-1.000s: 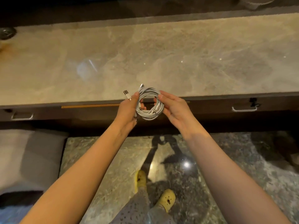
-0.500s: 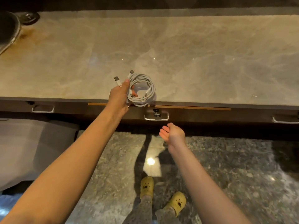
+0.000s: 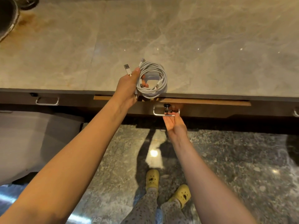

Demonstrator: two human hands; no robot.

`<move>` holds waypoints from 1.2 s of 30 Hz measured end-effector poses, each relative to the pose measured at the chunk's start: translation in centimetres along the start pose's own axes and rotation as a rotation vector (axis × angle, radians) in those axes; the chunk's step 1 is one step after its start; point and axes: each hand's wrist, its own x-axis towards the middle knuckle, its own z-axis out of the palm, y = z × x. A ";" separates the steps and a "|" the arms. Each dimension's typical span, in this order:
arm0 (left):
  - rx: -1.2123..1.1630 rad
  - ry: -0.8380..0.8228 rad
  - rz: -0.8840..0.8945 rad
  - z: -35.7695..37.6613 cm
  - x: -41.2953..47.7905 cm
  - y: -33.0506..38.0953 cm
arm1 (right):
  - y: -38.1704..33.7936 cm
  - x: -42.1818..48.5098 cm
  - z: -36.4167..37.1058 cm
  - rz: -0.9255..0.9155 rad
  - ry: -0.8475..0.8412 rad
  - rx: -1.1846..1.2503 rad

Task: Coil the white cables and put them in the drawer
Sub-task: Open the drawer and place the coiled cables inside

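A coil of white cables (image 3: pixel 152 80) hangs in my left hand (image 3: pixel 127 89), just above the front edge of the marble counter (image 3: pixel 202 46). My thumb pinches the loops, and a USB plug (image 3: pixel 127 69) sticks up beside it. The drawer (image 3: pixel 210 109) lies under the counter edge with a thin wooden strip of its top showing. My right hand (image 3: pixel 175 123) is palm up at the metal drawer handle (image 3: pixel 157 113). Its fingers hook up behind the handle bar and are partly hidden by it.
A second handle (image 3: pixel 47 101) sits on the drawer to the left and a third (image 3: pixel 296 112) at the right edge. A dark round pan (image 3: pixel 7 18) lies at the counter's far left. My feet in yellow clogs (image 3: pixel 152 179) stand on the polished stone floor.
My right hand let go of the coil, dropped below the counter and came up to the drawer handle. My left hand keeps the coil alone over the counter edge.
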 end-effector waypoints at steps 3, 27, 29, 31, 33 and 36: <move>-0.022 -0.012 0.000 0.0 -0.2 -0.2 | 0.6 -0.8 -1.4 0.021 -0.027 0.033; 0.183 -0.166 0.066 -1.8 -3.2 -4.1 | -6.5 -8.2 -5.9 -1.205 -0.062 -2.259; 0.217 -0.189 0.030 -2.2 -3.5 -5.0 | -6.4 -8.8 -6.3 -1.143 -0.067 -2.249; 0.256 -0.228 0.005 -2.3 -3.6 -5.5 | -6.2 -9.3 -6.8 -1.100 -0.081 -2.240; 0.286 -0.296 0.009 -2.1 -3.7 -5.9 | -5.8 -9.8 -7.5 -1.102 -0.095 -2.235; 0.395 -0.343 0.015 -2.0 -3.9 -7.2 | -5.2 -10.2 -8.6 -1.126 -0.078 -2.227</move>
